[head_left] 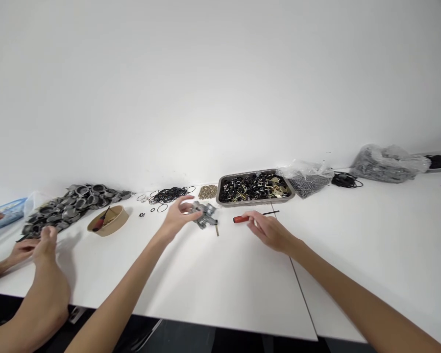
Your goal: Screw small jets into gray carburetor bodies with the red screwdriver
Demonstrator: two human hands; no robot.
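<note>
My left hand (179, 215) grips a grey metal casting (205, 214) with ring-like lugs, held just over the white table. From the casting's lower right side a thin brass-coloured pin (217, 229) sticks down past a black piece. To the right, my right hand (266, 229) has its fingers closed around a screwdriver with a red handle (239, 219). The handle points left, and the dark shaft shows beyond the hand on the right; whether the screwdriver rests on the tabletop I cannot tell.
Behind my hands stands a metal tray (257, 202) of small black and brass parts. Black rubber rings (169, 194) and tiny brass pieces (208, 191) lie left of it. A tan bowl (112, 225), a heap of grey castings (71, 203) and a co-worker's hands (46, 245) are farther left.
</note>
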